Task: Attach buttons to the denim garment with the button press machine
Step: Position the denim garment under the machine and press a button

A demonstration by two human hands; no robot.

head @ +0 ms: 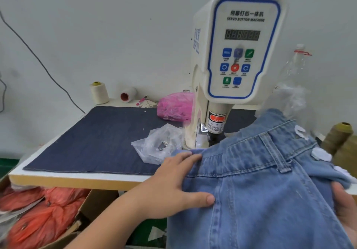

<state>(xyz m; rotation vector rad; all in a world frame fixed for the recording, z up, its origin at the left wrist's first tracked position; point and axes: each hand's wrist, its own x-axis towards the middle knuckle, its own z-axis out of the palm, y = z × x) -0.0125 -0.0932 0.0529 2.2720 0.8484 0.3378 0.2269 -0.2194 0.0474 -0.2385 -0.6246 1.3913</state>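
Denim garment (260, 181) draped at bench (77, 178) edge under button press machine (237, 55), left grip (173, 183) flat on waistband, right grip (345, 208) clutching its far edge; positioning step, next slide waistband onto die ahead of left fingertips.

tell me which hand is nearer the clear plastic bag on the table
Left. The left hand lies on the denim garment with its fingers just right of the clear plastic bag. The right hand grips the garment's far right edge, well away.

Light blue denim garment (270, 190); dark navy table mat (92, 142); white machine (237, 45), blue-outlined panel; pink bag (174, 105).
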